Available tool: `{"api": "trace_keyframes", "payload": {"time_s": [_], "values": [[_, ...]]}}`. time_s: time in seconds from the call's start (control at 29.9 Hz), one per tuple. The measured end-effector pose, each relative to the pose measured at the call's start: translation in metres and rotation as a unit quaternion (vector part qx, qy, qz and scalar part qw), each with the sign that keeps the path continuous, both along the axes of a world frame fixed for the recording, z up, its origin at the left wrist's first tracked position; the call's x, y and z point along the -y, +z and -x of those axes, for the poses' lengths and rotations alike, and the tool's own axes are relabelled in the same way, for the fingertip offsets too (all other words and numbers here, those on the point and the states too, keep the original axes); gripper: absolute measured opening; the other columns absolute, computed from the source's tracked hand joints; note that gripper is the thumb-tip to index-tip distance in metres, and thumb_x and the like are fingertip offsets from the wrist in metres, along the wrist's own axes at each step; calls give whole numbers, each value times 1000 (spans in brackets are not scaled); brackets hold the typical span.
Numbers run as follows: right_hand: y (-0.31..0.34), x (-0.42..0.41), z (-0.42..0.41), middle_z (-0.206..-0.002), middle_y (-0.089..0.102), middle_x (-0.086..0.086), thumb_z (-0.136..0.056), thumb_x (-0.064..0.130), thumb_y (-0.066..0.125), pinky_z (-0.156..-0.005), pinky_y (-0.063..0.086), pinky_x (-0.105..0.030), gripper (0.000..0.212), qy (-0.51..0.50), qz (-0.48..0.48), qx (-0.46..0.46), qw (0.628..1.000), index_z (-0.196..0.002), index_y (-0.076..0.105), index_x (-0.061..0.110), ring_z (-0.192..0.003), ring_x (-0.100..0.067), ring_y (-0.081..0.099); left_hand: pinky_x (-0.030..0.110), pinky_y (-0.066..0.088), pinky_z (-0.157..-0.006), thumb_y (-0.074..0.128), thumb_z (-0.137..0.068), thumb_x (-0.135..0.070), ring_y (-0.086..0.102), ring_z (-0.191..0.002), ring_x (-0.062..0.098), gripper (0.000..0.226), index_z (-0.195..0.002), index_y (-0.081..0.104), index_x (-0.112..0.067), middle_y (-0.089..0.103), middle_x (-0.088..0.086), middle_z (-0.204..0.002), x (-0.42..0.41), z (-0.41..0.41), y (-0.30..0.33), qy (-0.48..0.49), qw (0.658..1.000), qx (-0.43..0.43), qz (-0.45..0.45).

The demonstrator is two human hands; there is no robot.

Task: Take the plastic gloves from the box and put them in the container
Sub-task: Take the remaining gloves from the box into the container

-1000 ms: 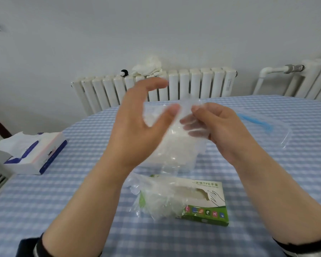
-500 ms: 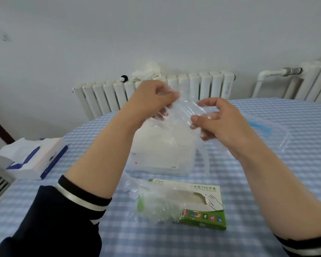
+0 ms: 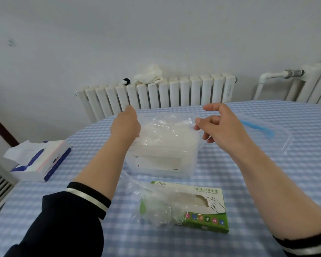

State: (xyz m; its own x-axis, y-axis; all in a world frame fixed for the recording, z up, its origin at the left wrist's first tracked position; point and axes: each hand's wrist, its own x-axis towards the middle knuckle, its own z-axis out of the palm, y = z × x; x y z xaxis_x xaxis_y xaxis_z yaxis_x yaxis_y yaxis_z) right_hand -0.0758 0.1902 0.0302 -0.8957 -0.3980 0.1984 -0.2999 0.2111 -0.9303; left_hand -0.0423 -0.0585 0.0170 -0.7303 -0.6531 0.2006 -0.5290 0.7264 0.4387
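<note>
Left hand's fingers (image 3: pixel 132 115) hidden behind its back.

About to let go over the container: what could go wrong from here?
1. The glove stretched between the left hand and the right hand could drape over the container rim rather than settle inside.
2. The container already looks quite full, so its contents may spring back out.
3. Loose gloves spilling from the box near the left sleeve may get dragged off.
</note>
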Motion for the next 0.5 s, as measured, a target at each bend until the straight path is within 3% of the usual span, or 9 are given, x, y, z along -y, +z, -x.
{"api": "trace_keyframes", "payload": {"time_s": [0.13, 0.2, 0.3, 0.4, 0.43, 0.5], "values": [[0, 2, -3, -81, 71, 9, -92, 30, 63, -55, 48, -15, 33, 12, -18, -14, 1000, -119, 44, 28, -56, 1, 61, 34, 49, -77, 43, -94, -4, 62, -97, 26, 27, -114, 60, -12, 64, 8, -110, -4, -1, -2, -38, 986, 144, 79], [0, 2, -4, -81, 71, 10, -92, 31, 63, -56, 48, -16, 32, 18, -21, -18, 999, -118, 44, 29, -57, 1, 61, 35, 45, -77, 44, -97, -16, 57, -105, 29, 24, -110, 63, -13, 61, 10, -115, -7, -4, 1, -74, 967, 203, 134], [0, 3, -6, -82, 71, 11, -92, 34, 62, -61, 49, -20, 31, 28, -35, -28, 999, -118, 44, 30, -60, 1, 63, 46, 34, -105, 46, -98, -47, 25, -139, 35, 42, -122, 63, -18, 32, 11, -151, -10, -7, 9, -110, 926, 284, 223], [-1, 2, -8, -83, 70, 11, -91, 35, 62, -69, 54, -27, 27, 45, -50, -37, 997, -114, 48, 31, -62, 0, 64, 47, 8, -118, 31, -101, -52, 0, -148, 28, 51, -124, 65, -23, 5, -1, -163, -11, -9, 18, -149, 936, 263, 183], [0, 1, -10, -83, 70, 11, -91, 36, 62, -70, 53, -28, 23, 54, -58, -40, 996, -110, 50, 31, -63, 0, 64, 47, 6, -118, 26, -103, -51, 2, -149, 27, 54, -126, 64, -21, 8, 0, -163, -9, -10, 21, -153, 949, 234, 145], [2, 0, -14, -81, 71, 11, -90, 34, 64, -70, 52, -27, 12, 81, -81, -48, 992, -99, 58, 30, -63, 0, 64, 44, 24, -114, 25, -104, -45, 31, -140, 29, 56, -123, 64, -10, 40, 10, -149, -7, -12, 24, -152, 982, 100, 55]]}}
